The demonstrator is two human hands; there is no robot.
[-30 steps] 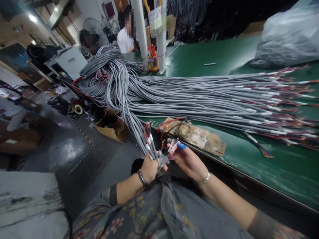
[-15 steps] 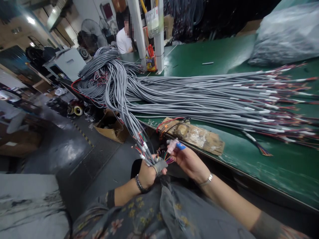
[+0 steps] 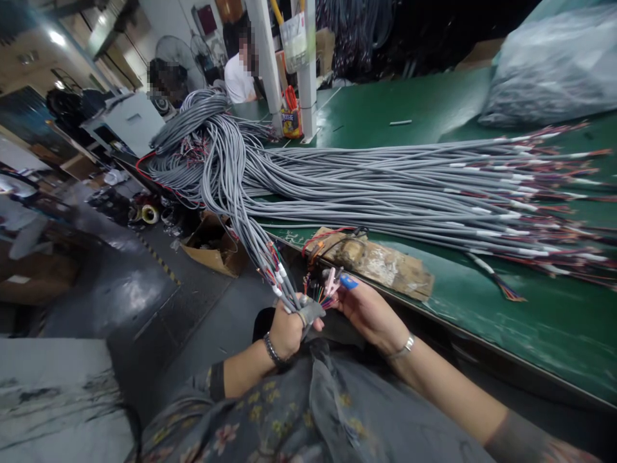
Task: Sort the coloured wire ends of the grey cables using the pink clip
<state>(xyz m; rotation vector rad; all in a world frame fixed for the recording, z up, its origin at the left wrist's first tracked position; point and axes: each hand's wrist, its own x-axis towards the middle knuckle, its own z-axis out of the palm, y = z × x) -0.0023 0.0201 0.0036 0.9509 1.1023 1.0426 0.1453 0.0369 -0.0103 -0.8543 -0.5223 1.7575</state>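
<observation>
My left hand (image 3: 288,326) is closed around a bundle of grey cables (image 3: 263,247), with a grey covering on its thumb. Coloured wire ends (image 3: 322,296) fan out of the grip toward my right hand (image 3: 359,305). That hand has blue tape on a finger and its fingertips are bent inward at the wires. Just at those fingertips is a small pale pink piece (image 3: 331,281), whose kind I cannot make out. Whether the right fingers pinch the piece, the wires or both is partly hidden.
Many grey cables (image 3: 376,186) with stripped, coloured ends lie along the green table (image 3: 366,116). A stained wooden board (image 3: 385,263) sits at the near edge. A plastic bag (image 3: 549,71), a cardboard box (image 3: 216,247) and a person in white (image 3: 238,80) are farther off.
My right hand has shifted slightly, and the pale pink piece at its fingertips is turned more upright, closer over the wire ends. The left hand keeps its hold on the cables.
</observation>
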